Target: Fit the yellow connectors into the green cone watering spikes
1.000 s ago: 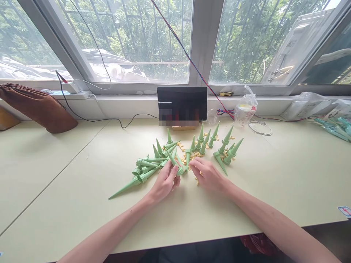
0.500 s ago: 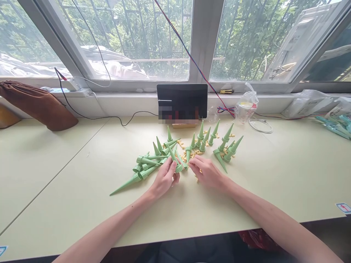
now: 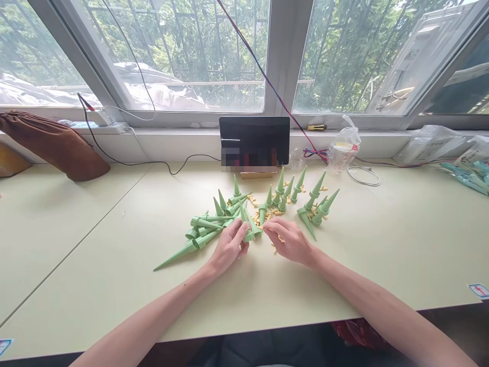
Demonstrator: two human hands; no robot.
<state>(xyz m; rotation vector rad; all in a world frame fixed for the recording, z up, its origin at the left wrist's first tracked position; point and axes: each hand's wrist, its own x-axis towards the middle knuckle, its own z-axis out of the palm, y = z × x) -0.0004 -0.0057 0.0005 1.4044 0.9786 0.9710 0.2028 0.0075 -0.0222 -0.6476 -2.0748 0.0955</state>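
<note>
A green spike [image 3: 245, 224] is gripped by the left hand [image 3: 229, 245], as before. The right hand [image 3: 290, 240] has been brought slightly closer, fingertips pinched together just beside the spike's wide end. Whether anything is pinched cannot be told. Other spikes [image 3: 206, 230] lie beyond the left hand.

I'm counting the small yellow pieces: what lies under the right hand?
A few yellow pieces show on the table at the near edge of the right hand. Anything beneath the palm is covered.
</note>
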